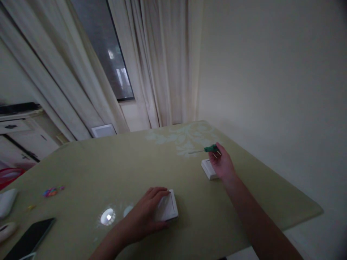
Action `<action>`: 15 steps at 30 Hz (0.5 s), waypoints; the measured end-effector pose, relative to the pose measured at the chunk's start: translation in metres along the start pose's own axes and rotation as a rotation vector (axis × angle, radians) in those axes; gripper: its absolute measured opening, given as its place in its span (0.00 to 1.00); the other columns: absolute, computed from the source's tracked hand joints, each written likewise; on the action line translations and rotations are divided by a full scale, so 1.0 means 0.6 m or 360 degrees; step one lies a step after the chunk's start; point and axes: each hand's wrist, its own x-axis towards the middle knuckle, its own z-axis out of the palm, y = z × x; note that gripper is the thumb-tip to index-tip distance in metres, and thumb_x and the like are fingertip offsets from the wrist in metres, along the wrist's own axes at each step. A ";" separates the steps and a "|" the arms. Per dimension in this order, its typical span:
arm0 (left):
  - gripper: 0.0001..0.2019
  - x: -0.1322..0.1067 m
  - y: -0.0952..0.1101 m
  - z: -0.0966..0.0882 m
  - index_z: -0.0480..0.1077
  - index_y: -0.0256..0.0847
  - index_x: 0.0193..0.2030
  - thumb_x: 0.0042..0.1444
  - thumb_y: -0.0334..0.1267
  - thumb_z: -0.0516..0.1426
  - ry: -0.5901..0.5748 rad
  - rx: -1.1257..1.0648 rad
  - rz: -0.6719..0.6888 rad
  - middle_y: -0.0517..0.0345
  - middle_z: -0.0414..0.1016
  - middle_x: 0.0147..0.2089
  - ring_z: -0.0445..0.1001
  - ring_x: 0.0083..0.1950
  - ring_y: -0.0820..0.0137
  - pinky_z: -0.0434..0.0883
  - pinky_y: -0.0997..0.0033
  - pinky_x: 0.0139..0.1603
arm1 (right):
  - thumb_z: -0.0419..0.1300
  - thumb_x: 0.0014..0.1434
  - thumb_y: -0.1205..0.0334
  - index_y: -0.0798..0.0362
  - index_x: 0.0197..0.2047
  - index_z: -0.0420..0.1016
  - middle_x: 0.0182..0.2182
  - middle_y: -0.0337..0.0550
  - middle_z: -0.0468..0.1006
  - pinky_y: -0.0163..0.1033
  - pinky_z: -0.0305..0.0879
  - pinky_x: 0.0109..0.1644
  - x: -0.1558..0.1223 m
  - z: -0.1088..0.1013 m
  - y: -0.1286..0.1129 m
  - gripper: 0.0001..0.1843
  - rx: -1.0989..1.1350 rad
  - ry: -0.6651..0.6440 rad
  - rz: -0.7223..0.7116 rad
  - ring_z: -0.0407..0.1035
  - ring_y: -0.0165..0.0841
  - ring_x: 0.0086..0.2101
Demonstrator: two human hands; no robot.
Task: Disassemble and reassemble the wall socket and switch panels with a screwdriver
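My left hand is closed around the left side of a white, square wall switch lying on the table, its thumb at the near edge and its fingers over the top. Farther back on the right, my right hand grips a screwdriver by its green handle, the thin metal shaft pointing left above the tabletop. Partly hidden behind that hand sits a second white, square switch. The screwdriver's tip touches neither switch.
The pale green table meets a plain wall on the right. Toward the left lie a dark phone with a cable, a small colourful beaded item and white objects at the edge. Curtains hang behind.
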 end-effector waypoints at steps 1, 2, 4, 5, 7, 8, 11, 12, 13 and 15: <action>0.41 0.005 0.003 0.000 0.63 0.53 0.72 0.54 0.35 0.71 0.0002 0.0019 0.0016 0.48 0.67 0.72 0.66 0.72 0.50 0.65 0.45 0.73 | 0.75 0.58 0.64 0.52 0.34 0.76 0.27 0.34 0.82 0.24 0.77 0.28 0.007 -0.003 -0.010 0.11 0.0032 0.0035 -0.0026 0.76 0.25 0.24; 0.40 0.011 0.006 0.001 0.65 0.52 0.71 0.52 0.34 0.72 0.0014 0.0035 0.0030 0.48 0.69 0.71 0.68 0.70 0.51 0.67 0.46 0.72 | 0.75 0.59 0.65 0.52 0.33 0.75 0.27 0.33 0.82 0.24 0.78 0.29 0.013 -0.007 -0.019 0.11 0.0059 0.0065 -0.0048 0.76 0.25 0.24; 0.38 0.029 0.010 0.005 0.68 0.50 0.69 0.51 0.34 0.72 0.0047 0.0064 0.0051 0.48 0.72 0.68 0.70 0.68 0.51 0.69 0.47 0.71 | 0.74 0.60 0.67 0.52 0.33 0.74 0.27 0.33 0.82 0.23 0.79 0.31 0.023 -0.013 -0.032 0.12 0.0095 0.0106 -0.0081 0.77 0.24 0.26; 0.37 0.042 0.012 0.008 0.69 0.49 0.68 0.51 0.35 0.73 0.0061 0.0080 0.0060 0.48 0.72 0.68 0.70 0.67 0.51 0.69 0.46 0.70 | 0.74 0.59 0.69 0.53 0.33 0.75 0.28 0.34 0.82 0.22 0.79 0.32 0.027 -0.015 -0.036 0.12 0.0103 0.0115 -0.0095 0.77 0.24 0.26; 0.36 0.073 0.015 0.015 0.70 0.47 0.67 0.51 0.36 0.73 0.0079 0.0128 0.0089 0.47 0.73 0.68 0.71 0.67 0.50 0.69 0.46 0.70 | 0.75 0.57 0.72 0.54 0.32 0.75 0.29 0.36 0.82 0.23 0.81 0.35 0.035 -0.018 -0.040 0.12 0.0102 0.0113 -0.0127 0.78 0.25 0.29; 0.37 0.091 0.017 0.019 0.71 0.46 0.67 0.50 0.36 0.73 0.0079 0.0157 0.0105 0.47 0.74 0.68 0.71 0.67 0.50 0.70 0.46 0.70 | 0.76 0.55 0.73 0.54 0.32 0.75 0.30 0.36 0.82 0.23 0.81 0.36 0.038 -0.020 -0.040 0.13 0.0094 0.0106 -0.0150 0.79 0.25 0.30; 0.37 0.157 0.026 0.033 0.71 0.45 0.67 0.51 0.39 0.74 0.0079 0.0234 0.0188 0.46 0.75 0.67 0.72 0.66 0.50 0.70 0.48 0.69 | 0.78 0.49 0.77 0.55 0.32 0.75 0.30 0.36 0.82 0.25 0.81 0.39 0.050 -0.025 -0.041 0.17 0.0051 0.0099 -0.0240 0.79 0.26 0.32; 0.36 0.180 0.029 0.038 0.71 0.44 0.67 0.51 0.41 0.74 0.0085 0.0251 0.0213 0.45 0.75 0.67 0.72 0.66 0.50 0.70 0.49 0.69 | 0.78 0.48 0.78 0.55 0.32 0.76 0.30 0.35 0.81 0.25 0.81 0.39 0.054 -0.027 -0.042 0.17 0.0033 0.0103 -0.0265 0.79 0.26 0.32; 0.36 0.203 0.032 0.043 0.72 0.44 0.67 0.52 0.42 0.75 0.0089 0.0261 0.0232 0.45 0.76 0.67 0.73 0.66 0.50 0.70 0.50 0.69 | 0.78 0.48 0.79 0.54 0.32 0.76 0.30 0.35 0.81 0.25 0.81 0.39 0.059 -0.031 -0.044 0.17 0.0016 0.0112 -0.0283 0.79 0.26 0.31; 0.35 0.246 0.036 0.053 0.73 0.42 0.66 0.51 0.43 0.75 0.0090 0.0276 0.0259 0.44 0.77 0.66 0.74 0.65 0.50 0.70 0.51 0.68 | 0.77 0.51 0.78 0.55 0.32 0.76 0.29 0.35 0.81 0.25 0.79 0.37 0.070 -0.041 -0.049 0.15 -0.0018 0.0136 -0.0287 0.78 0.26 0.30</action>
